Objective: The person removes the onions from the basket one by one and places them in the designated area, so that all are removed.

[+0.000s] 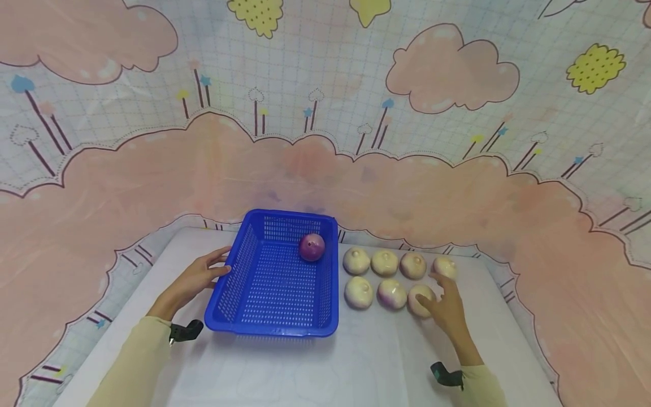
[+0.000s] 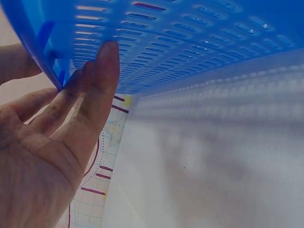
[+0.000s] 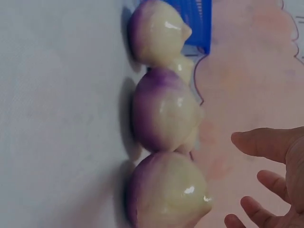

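Observation:
My left hand [image 1: 193, 280] holds the left side of a blue perforated plastic basket [image 1: 277, 285]. In the left wrist view its fingers [image 2: 97, 90] lie along the outside of the wall, and its thumb is over the rim. Inside the basket, near the back right, lies one purple turnip [image 1: 311, 247]. My right hand [image 1: 450, 305] hovers with spread fingers over the right end of two rows of glossy cream-and-purple turnips. The nearest turnips are the front right one [image 1: 418, 309] and the back right one [image 1: 445, 265]. In the right wrist view a gap shows between the fingers and the turnips [image 3: 166, 111].
Several more turnips, nubs upward, line the right of the basket, such as the front left one [image 1: 358, 293]. A white cloth-covered table [image 1: 376, 362] is under everything. Behind it hangs a patterned curtain [image 1: 285, 175] with pink clouds.

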A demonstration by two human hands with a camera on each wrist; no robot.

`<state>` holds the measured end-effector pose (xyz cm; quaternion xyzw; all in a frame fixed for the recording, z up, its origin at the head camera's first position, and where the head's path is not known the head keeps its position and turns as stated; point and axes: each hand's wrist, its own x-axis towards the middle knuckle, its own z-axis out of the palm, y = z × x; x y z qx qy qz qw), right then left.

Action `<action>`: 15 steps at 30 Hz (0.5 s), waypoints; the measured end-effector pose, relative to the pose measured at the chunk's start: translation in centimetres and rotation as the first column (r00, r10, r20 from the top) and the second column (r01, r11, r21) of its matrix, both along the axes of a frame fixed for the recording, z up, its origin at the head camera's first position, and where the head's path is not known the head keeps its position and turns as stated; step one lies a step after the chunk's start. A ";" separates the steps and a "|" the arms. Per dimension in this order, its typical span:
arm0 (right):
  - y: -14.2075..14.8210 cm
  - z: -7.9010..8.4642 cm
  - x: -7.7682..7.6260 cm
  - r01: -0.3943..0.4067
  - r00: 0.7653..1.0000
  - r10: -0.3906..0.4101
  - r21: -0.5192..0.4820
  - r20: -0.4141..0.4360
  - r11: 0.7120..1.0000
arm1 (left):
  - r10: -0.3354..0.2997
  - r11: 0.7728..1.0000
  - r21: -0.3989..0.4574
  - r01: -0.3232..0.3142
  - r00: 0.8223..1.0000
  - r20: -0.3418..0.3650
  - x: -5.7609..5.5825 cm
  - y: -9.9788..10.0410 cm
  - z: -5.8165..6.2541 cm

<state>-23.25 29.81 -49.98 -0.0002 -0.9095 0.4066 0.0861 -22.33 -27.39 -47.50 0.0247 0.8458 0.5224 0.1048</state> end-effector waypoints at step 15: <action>-5.4 3.1 0.6 -0.179 0.970 0.166 -0.058 -0.179 0.982 | -0.004 1.000 0.005 0.004 1.000 0.003 -0.1 -0.1 0.1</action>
